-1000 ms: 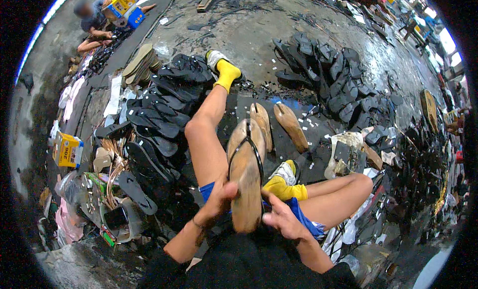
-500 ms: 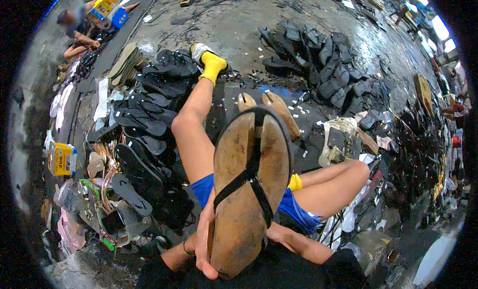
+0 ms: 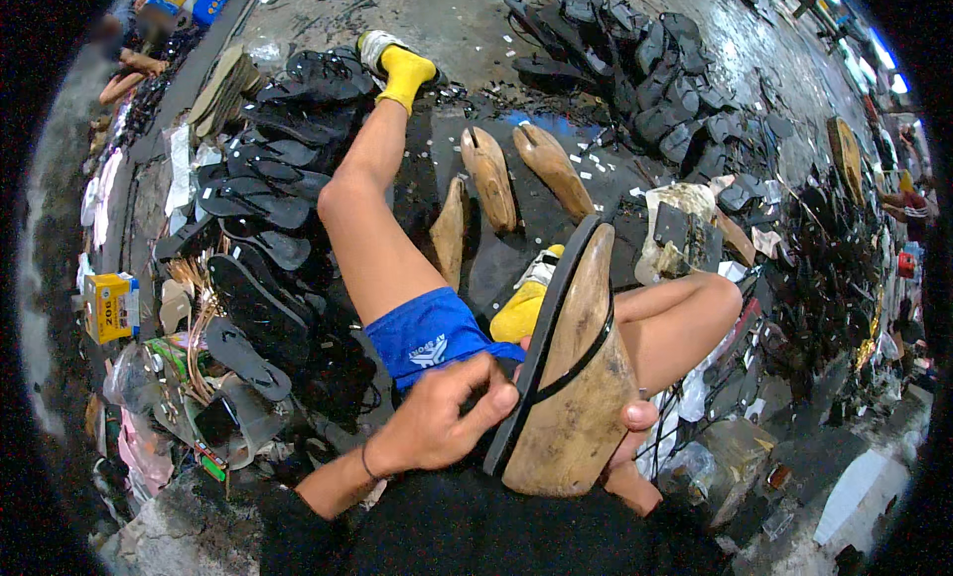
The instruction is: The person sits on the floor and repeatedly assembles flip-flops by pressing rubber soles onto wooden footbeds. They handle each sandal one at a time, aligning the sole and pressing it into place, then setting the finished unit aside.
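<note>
My right hand (image 3: 633, 432) grips a wooden shoe last (image 3: 581, 417) from its right side, mostly hidden behind it. Fitted on the last is a black flip-flop (image 3: 536, 366), its sole facing left and its thin strap running over the wood. The last stands tilted above my lap, toe end up. My left hand (image 3: 444, 414) is closed beside the sole, thumb and bent fingers close to its edge. Anything pinched in those fingers is hidden. Beyond my lap lie more wooden lasts (image 3: 488, 179) on the floor, between my legs.
Black flip-flops (image 3: 260, 199) are stacked along my left, and another heap of black footwear (image 3: 635, 80) lies ahead to the right. A yellow box (image 3: 111, 308) stands at far left. Scraps and bags (image 3: 213, 417) litter the floor. Another person's arm (image 3: 134, 75) shows at upper left.
The last with the flip-flop has turned from strap side facing me to sole facing left, moving lower and right. My left hand has left the last's side and curled at the sole.
</note>
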`<control>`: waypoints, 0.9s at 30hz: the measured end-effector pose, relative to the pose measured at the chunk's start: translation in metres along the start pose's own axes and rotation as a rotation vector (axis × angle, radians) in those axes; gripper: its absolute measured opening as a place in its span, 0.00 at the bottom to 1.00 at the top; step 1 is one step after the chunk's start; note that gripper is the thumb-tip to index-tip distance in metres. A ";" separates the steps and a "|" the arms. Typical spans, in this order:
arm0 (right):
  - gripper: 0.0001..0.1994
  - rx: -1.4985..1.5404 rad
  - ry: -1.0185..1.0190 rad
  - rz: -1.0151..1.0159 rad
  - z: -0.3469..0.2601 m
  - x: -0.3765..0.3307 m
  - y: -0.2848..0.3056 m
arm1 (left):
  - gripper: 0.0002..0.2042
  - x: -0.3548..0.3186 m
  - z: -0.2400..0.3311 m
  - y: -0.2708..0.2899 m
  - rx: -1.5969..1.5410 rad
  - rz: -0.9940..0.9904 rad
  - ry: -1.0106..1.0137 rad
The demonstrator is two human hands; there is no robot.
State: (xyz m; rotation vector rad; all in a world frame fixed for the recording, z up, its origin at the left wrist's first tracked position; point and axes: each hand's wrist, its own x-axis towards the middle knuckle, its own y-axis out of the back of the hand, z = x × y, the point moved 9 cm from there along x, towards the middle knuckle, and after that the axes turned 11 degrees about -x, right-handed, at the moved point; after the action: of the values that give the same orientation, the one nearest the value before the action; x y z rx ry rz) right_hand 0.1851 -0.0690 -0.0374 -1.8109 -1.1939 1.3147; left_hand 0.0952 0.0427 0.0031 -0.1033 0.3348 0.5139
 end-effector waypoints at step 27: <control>0.44 -0.526 -0.085 0.135 -0.046 0.087 0.064 | 0.33 0.001 -0.088 0.016 -0.165 0.157 0.074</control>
State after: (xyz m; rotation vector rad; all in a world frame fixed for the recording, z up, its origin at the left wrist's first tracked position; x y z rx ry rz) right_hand 0.2575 -0.0152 -0.1115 -2.2499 -1.6002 1.2373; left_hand 0.0625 0.0407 -0.0805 -0.2580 0.3739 0.6946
